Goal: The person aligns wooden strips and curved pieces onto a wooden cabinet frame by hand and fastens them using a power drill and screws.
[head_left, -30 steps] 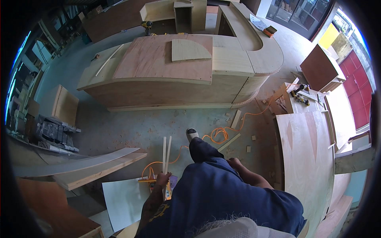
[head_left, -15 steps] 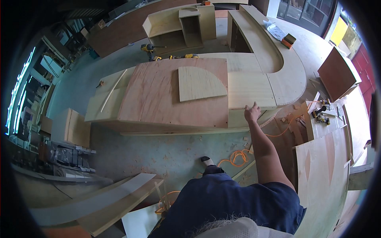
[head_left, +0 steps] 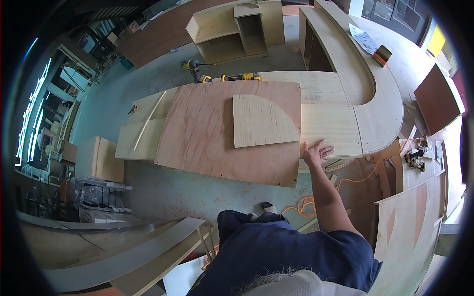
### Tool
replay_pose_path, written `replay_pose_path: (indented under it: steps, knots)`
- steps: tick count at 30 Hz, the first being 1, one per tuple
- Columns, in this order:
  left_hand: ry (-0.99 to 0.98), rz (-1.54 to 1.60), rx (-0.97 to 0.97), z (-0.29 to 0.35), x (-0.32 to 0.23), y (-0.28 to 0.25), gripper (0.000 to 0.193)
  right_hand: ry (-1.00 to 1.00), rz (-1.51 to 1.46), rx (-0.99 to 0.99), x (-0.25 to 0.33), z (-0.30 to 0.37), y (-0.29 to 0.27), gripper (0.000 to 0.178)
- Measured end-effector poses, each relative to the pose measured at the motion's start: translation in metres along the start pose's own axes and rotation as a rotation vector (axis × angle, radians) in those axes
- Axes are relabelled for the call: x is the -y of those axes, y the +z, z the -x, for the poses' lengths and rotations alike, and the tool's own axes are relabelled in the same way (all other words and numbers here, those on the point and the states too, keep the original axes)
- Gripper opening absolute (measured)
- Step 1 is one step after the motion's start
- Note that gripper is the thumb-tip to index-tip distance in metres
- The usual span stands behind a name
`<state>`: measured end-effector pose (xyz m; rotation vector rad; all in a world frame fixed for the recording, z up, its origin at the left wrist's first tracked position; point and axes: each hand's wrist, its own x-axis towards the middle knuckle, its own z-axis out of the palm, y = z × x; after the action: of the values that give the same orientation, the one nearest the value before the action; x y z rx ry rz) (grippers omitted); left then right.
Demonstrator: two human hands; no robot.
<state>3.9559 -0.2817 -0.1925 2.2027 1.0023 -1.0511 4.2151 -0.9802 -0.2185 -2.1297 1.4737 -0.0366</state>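
My right hand [head_left: 317, 153] lies with its fingers spread on the pale wooden counter [head_left: 328, 123], at its near edge. Just left of the hand is the right edge of a large reddish plywood panel [head_left: 197, 128]; whether the thumb touches it I cannot tell. The panel rests on the counter, and its near right corner hangs over the front. On top of the panel sits a smaller pale board [head_left: 261, 124] with one curved side. My left hand is out of view.
Two yellow-and-black power tools, a drill [head_left: 194, 69] and another [head_left: 242, 77], stand along the far edge. A thin wooden strip [head_left: 149, 121] lies at the left. An orange cord [head_left: 302, 207] coils on the floor. Plywood sheets [head_left: 412, 212] stand at right.
The plywood panel has come toward me and now overhangs the near edge farther, carrying the curved board. My right hand's fingers have spread out flat. The whole view has shifted slightly.
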Motion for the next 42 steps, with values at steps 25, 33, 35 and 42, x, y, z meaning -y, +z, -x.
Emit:
replay_pose_path:
  steps: [25, 33, 35, 42]
  knots:
    - [0.103, 0.030, 0.117, -0.179, -0.086, -0.085, 0.044, -0.082, -0.226, -0.477, 0.102, 0.094, -0.011, 0.072]
    - [0.736, -0.093, -0.091, -0.292, -0.036, -0.183, 0.037, -0.780, -0.454, -0.331, 0.301, 0.292, 0.106, 0.051]
    - [0.259, 0.811, 0.300, -0.313, -0.041, -0.220, 0.019, -0.922, -0.444, -0.304, 0.346, 0.330, 0.128, 0.045]
    - [0.155, 0.787, -0.010, -0.329, -0.046, -0.352, 0.030, -1.154, -0.556, 0.052, 0.487, 0.440, 0.203, 0.023]
